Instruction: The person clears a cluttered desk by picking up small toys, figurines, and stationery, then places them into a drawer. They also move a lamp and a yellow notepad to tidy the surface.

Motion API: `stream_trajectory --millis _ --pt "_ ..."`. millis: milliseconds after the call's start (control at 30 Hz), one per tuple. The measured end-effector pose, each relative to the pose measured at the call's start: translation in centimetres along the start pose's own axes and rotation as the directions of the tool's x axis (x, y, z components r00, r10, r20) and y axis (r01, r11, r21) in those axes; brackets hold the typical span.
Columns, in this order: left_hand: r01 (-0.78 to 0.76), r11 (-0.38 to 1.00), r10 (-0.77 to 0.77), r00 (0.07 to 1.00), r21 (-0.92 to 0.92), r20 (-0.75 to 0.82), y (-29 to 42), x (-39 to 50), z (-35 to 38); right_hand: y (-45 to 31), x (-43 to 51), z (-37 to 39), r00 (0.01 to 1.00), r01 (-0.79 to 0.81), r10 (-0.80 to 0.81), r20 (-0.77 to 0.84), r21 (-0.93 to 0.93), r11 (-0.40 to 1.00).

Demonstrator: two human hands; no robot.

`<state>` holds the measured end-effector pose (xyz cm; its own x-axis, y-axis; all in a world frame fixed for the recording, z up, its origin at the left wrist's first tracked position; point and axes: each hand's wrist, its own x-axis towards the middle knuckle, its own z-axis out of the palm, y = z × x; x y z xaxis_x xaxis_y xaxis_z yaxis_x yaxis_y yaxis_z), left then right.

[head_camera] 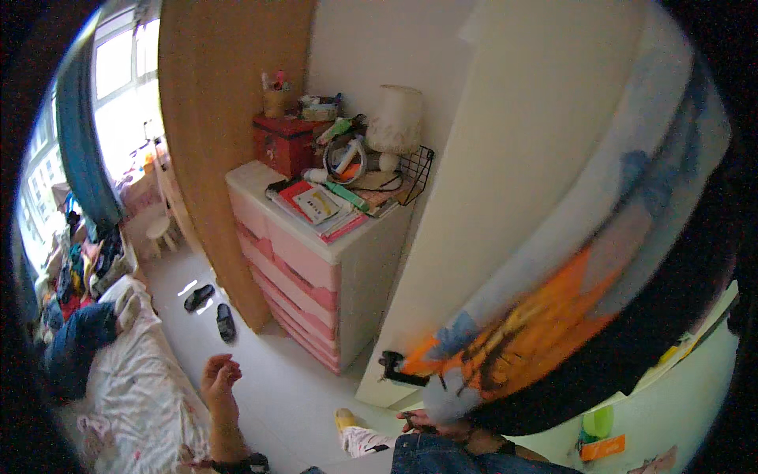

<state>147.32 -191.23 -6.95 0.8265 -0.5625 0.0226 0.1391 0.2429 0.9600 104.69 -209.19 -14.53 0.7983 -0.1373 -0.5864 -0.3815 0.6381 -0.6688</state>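
My left hand [221, 374] is raised over the pale floor, its fingers loosely curled and nothing visible in them. Low in the middle, my right hand [421, 422] is beside a denim garment [441, 455], which bunches under the wrist and forearm. A thin dark item [408, 419] shows at its fingers, too small to identify. The fingers appear closed, but the cloth and blur hide the grip. Just above this hand is the black handle [401, 368] of a cream door [503, 148]. A blurred cloth with an orange and blue print [533, 332] hangs along the door.
A pink-and-white drawer cabinet [296, 266] holds a table lamp [395, 121], a red box [284, 145] and papers. To the left are a bed with a rumpled white sheet [148, 379] and piled clothes [80, 266]. Black slippers [225, 323] lie on the floor. A yellow-slippered foot [344, 419] shows below.
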Motion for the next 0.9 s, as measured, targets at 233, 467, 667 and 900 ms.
stream_trajectory --millis 233,467,667,900 --pt "0.061 0.993 -0.075 0.986 0.098 0.15 1.0 14.1 7.2 -4.7 12.2 -2.8 0.924 0.287 -0.293 0.246 0.06 0.956" --pt "-0.306 0.928 0.213 0.903 0.211 0.372 2.8 30.0 9.6 -13.7 14.4 1.6 0.895 0.445 -0.441 0.072 -0.073 0.892" --pt "-0.652 0.724 0.496 0.718 0.225 0.489 1.7 45.2 10.2 -16.1 15.5 7.0 0.76 0.44 -0.56 -0.331 -0.374 0.817" --pt "-0.759 0.474 0.435 0.642 0.446 0.632 4.1 53.9 12.3 -32.3 17.6 16.0 0.292 0.086 -0.778 -0.556 -0.795 0.601"
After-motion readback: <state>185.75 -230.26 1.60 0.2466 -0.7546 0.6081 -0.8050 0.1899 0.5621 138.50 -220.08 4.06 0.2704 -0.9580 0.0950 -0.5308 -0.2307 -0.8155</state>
